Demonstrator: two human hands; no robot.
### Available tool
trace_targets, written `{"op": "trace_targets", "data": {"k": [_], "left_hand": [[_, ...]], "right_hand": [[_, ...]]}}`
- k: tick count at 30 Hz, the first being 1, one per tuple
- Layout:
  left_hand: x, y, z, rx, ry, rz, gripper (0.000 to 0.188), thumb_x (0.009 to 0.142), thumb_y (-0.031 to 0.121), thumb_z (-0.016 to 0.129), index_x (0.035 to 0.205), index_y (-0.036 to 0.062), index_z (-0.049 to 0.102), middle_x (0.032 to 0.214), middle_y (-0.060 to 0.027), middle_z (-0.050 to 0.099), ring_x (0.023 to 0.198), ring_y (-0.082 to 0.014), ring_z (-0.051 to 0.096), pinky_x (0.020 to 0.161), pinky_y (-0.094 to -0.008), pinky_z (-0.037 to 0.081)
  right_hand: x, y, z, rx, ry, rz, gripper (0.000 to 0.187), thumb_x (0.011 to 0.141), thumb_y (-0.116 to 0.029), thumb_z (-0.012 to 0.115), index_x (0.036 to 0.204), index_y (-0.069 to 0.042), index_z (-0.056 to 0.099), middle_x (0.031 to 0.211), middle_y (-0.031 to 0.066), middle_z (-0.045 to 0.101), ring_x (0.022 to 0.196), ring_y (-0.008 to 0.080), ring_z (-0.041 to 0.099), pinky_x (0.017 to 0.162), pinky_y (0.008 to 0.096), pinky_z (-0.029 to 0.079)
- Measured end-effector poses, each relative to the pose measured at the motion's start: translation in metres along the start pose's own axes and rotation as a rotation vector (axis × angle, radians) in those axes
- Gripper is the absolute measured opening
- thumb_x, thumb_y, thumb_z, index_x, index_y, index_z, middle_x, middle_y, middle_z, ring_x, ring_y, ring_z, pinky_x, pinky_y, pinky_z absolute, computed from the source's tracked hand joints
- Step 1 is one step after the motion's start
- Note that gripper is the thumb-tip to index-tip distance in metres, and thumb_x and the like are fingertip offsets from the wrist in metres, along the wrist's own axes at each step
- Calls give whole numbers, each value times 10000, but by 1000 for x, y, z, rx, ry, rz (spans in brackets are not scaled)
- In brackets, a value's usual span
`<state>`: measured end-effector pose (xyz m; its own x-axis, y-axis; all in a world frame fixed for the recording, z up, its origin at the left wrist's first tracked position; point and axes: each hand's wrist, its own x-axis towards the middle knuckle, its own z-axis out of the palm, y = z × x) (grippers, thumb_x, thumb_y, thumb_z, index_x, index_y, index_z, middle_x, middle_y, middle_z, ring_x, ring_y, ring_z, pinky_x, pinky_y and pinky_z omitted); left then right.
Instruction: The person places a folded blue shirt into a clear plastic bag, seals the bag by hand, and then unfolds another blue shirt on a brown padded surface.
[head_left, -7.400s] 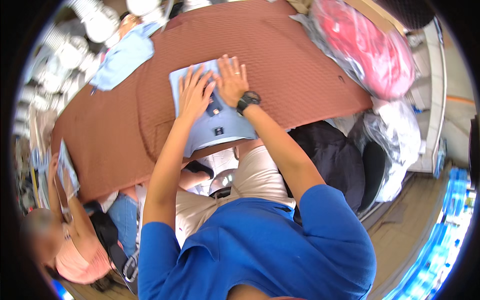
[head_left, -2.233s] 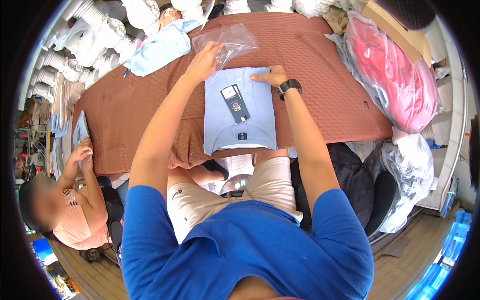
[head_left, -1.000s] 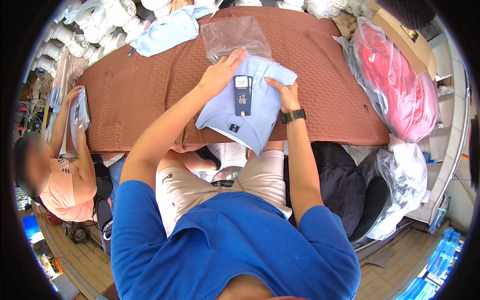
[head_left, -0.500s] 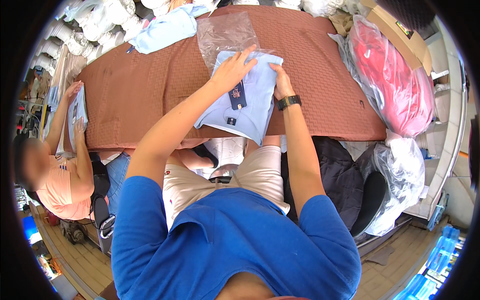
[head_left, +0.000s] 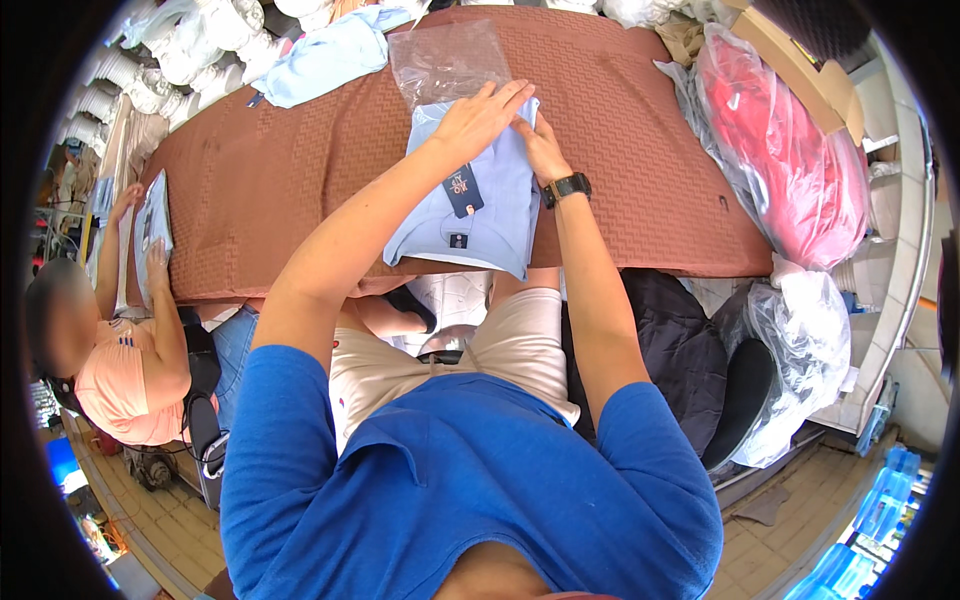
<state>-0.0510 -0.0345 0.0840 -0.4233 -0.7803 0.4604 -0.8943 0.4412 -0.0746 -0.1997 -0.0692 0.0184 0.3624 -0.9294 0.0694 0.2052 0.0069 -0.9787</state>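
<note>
A folded light-blue shirt [head_left: 500,205] lies near the front edge of the brown-covered table [head_left: 270,190], partly overhanging it. A dark hang tag [head_left: 461,191] rests on its upper side, and a small dark label shows near its collar. Past the shirt's far end spreads a clear plastic bag [head_left: 450,58]. My left hand [head_left: 480,120] stretches over the far part of the shirt, fingers extended toward its far right corner. My right hand [head_left: 541,152], below a dark wristwatch, grips that right edge near the corner; the fingertips are partly hidden.
Another light-blue garment [head_left: 325,60] lies at the table's far left. Red goods in a clear bag [head_left: 780,150] stand at the right, beside a cardboard box [head_left: 800,75]. A co-worker [head_left: 135,370] sits at left, hands on another blue garment. White wrapped bundles line the back.
My left hand has slid right to the shirt's far corner. My right hand has moved slightly left and in toward it. The shirt has shifted a little left and away from me.
</note>
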Motion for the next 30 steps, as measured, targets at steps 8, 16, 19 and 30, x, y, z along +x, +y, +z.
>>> {"op": "trace_targets", "data": {"k": [8, 16, 19, 30], "left_hand": [[-13, -1, 10, -56, -53, 67, 716, 805, -66, 594, 1484, 103, 444, 1485, -10, 468, 1139, -302, 583, 744, -361, 642], [-13, 5, 10, -61, -101, 77, 642, 851, -17, 574, 1471, 105, 464, 1450, -20, 500, 1152, -298, 586, 772, -364, 635], [-8, 10, 9, -76, -94, 99, 612, 869, 7, 572, 1464, 111, 474, 1429, -18, 520, 1162, -297, 585, 777, -375, 631], [-14, 3, 17, 53, -113, 134, 543, 883, 57, 586, 1419, 96, 516, 1404, -11, 542, 1183, -253, 583, 893, -383, 588]], "right_hand": [[5, -1, 11, -336, 161, 1, 581, 1015, -141, 518, 1545, 6, 329, 1520, 198, 468, 1422, 293, 429, 1157, 389, 348], [10, 14, -1, -13, 206, 18, 434, 975, -62, 542, 1400, 23, 548, 1359, 165, 613, 1255, 261, 570, 1047, 351, 447], [8, 23, -6, -33, 257, -32, 406, 957, -41, 542, 1352, 29, 600, 1306, 147, 645, 1207, 232, 589, 1033, 337, 452], [3, 33, 0, -8, 342, -14, 463, 863, 79, 538, 1322, 34, 585, 1172, 151, 660, 1027, 214, 639, 857, 324, 523]]}}
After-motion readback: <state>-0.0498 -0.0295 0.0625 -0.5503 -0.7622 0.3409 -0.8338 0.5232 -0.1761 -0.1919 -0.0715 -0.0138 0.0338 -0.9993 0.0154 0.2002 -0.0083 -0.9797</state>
